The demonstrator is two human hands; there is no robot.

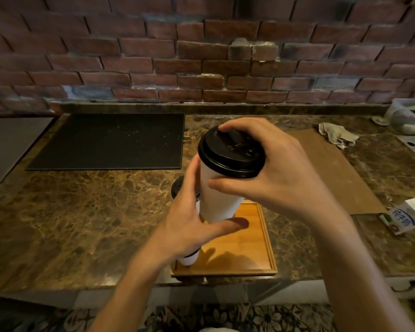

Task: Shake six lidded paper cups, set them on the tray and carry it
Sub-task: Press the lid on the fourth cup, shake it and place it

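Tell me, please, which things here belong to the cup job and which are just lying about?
Job: held paper cup, black lid, left hand, right hand, wooden tray, another cup on it.
Lying about: black mat, crumpled cloth, milk carton, brown board.

A tray point(249, 248) sits front-centre on the counter point(82, 212), one cup point(188, 258) on it. A mat point(106, 140) lies behind-left, a carton point(404, 218) right.

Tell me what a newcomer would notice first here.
A white paper cup with a black lid is held mid-frame, the right hand capping its top and the left hand gripping its base. Below it sits a wooden tray near the front edge of the marble counter; a black mat lies back left.
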